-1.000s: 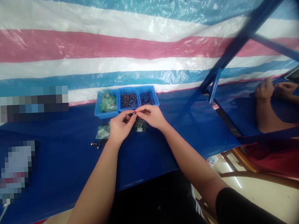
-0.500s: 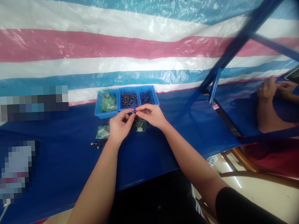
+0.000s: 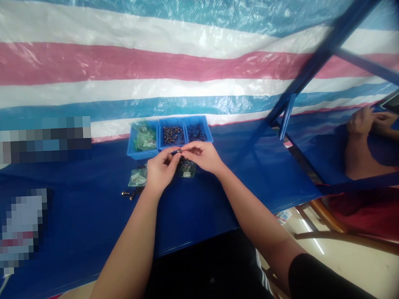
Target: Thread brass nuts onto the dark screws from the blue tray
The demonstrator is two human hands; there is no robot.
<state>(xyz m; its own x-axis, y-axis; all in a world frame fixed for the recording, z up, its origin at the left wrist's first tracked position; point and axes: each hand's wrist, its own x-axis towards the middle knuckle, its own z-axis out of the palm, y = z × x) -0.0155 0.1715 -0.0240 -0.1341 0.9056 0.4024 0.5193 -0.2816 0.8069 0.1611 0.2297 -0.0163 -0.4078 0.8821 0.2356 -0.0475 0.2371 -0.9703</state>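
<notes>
My left hand (image 3: pixel 160 169) and my right hand (image 3: pixel 202 155) meet fingertip to fingertip over the table, both in a pinch. Between them is a small dark part (image 3: pixel 178 151), mostly covered by fingers and too small to name. Just beyond my fingertips stands a blue bin of small brass-and-dark metal parts (image 3: pixel 173 134). Below the right hand lies a clear bag (image 3: pixel 187 172) with small pieces in it. Another clear bag (image 3: pixel 136 178), holding white pieces, lies left of my left hand. Several loose bolt-like metal parts (image 3: pixel 126 194) rest near my left wrist.
A left blue bin (image 3: pixel 130 149) holds green-tinted plastic bags; a right blue bin (image 3: pixel 209 130) holds dark screw-like parts. All stand on the blue tabletop (image 3: pixel 202 211) before a striped tarp (image 3: pixel 182 68). To the right are a blue metal frame (image 3: pixel 307 74) and another person's hands (image 3: pixel 363 119).
My hands stay together at nearly the same spot, with only a slight shift of the fingers around the small part. The whole view has dropped a little.
</notes>
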